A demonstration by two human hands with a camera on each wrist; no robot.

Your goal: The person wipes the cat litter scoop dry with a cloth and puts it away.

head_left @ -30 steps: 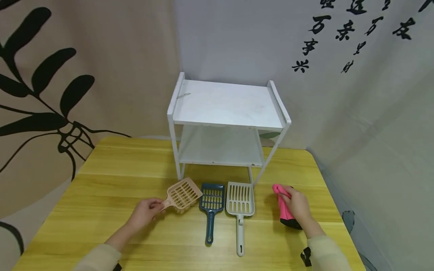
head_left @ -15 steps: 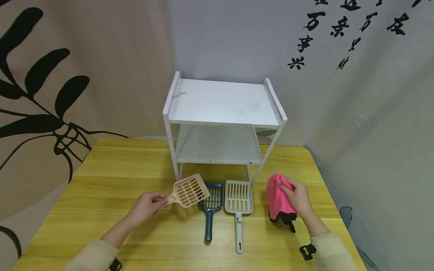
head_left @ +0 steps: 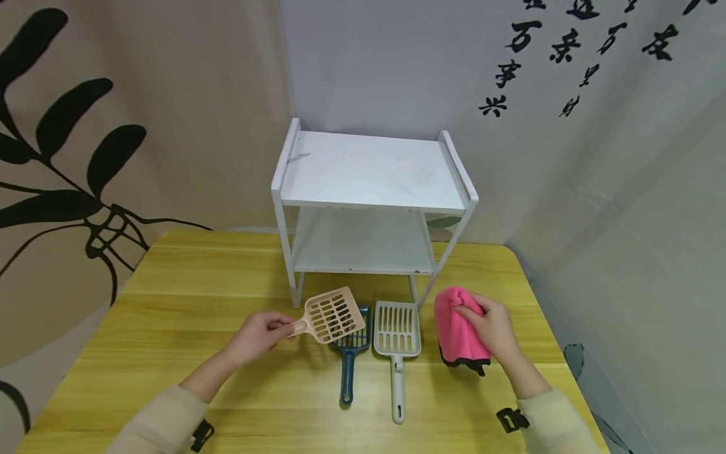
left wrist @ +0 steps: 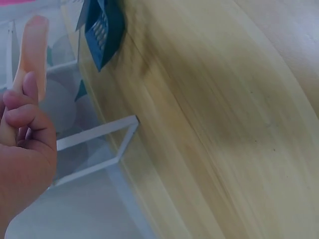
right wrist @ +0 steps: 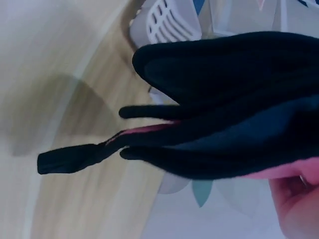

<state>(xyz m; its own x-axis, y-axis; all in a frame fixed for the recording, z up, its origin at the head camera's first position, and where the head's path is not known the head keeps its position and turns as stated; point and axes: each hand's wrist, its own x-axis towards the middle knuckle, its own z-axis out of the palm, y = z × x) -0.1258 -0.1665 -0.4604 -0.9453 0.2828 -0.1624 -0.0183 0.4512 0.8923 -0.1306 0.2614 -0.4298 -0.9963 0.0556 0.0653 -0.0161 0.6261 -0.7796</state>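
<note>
My left hand [head_left: 263, 335] pinches the handle of a beige slotted litter scoop [head_left: 333, 315], its head raised over the table and overlapping a dark blue litter scoop [head_left: 348, 372] in the head view. The left wrist view shows my fingers curled round the beige handle [left wrist: 35, 52]. To the right, a light grey litter scoop [head_left: 398, 366] lies with its handle toward me. My right hand [head_left: 495, 325] grips a folded pink cloth [head_left: 460, 334] with black edging above the table. Close up in the right wrist view, its black trim [right wrist: 214, 74] hangs in folds, with a black tab [right wrist: 70, 158] sticking out.
A white two-tier shelf [head_left: 371, 170] stands at the back of the yellow wood-grain table [head_left: 193, 302], just behind the scoops. Curtains with leaf prints and black characters [head_left: 507, 74] enclose the back and sides. Black straps [head_left: 202, 435] sit at both wrists.
The beige scoop has risen and moved right, now over the blue scoop's head. My right hand has lifted the pink cloth and shifted it left, and more of the cloth shows.
</note>
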